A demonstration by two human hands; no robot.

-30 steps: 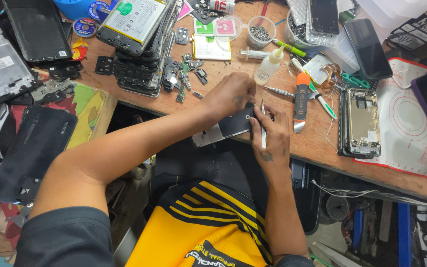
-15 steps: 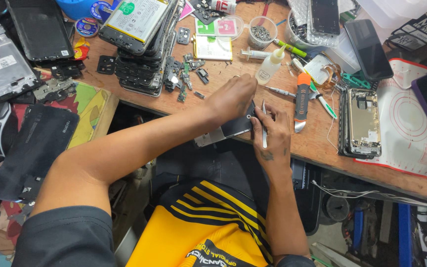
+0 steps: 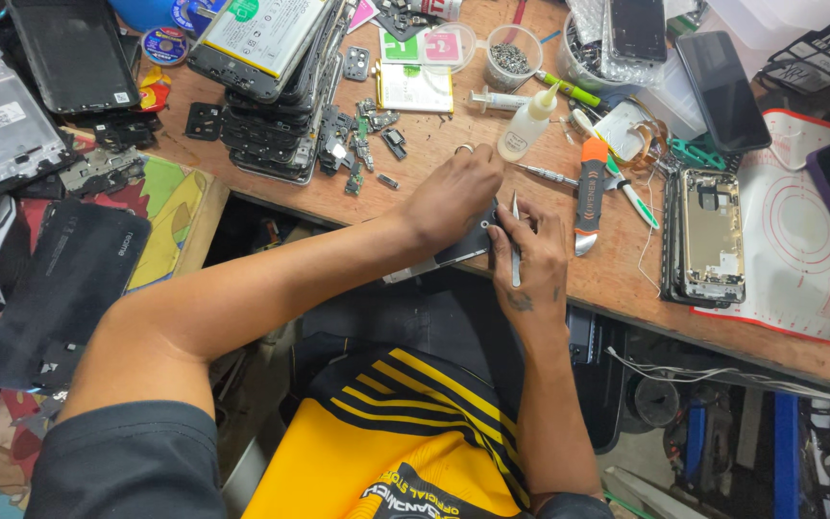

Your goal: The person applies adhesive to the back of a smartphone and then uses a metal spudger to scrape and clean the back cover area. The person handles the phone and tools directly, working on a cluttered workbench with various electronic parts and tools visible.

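My left hand (image 3: pixel 453 197) lies palm-down on a dark phone (image 3: pixel 465 245) at the near edge of the wooden bench (image 3: pixel 415 154), pinning it there. A ring shows on one finger. My right hand (image 3: pixel 530 255) sits just right of it, gripping thin metal tweezers (image 3: pixel 515 252) upright, tips down at the phone's right end. Most of the phone is hidden beneath both hands; only its lower strip shows.
An orange-handled tool (image 3: pixel 588 192), a small squeeze bottle (image 3: pixel 528 125) and a screwdriver (image 3: pixel 545 174) lie beyond my hands. An opened phone chassis (image 3: pixel 708 235) rests on a white mat (image 3: pixel 799 231) to the right. Stacked phones (image 3: pixel 271 67) and loose parts crowd the left.
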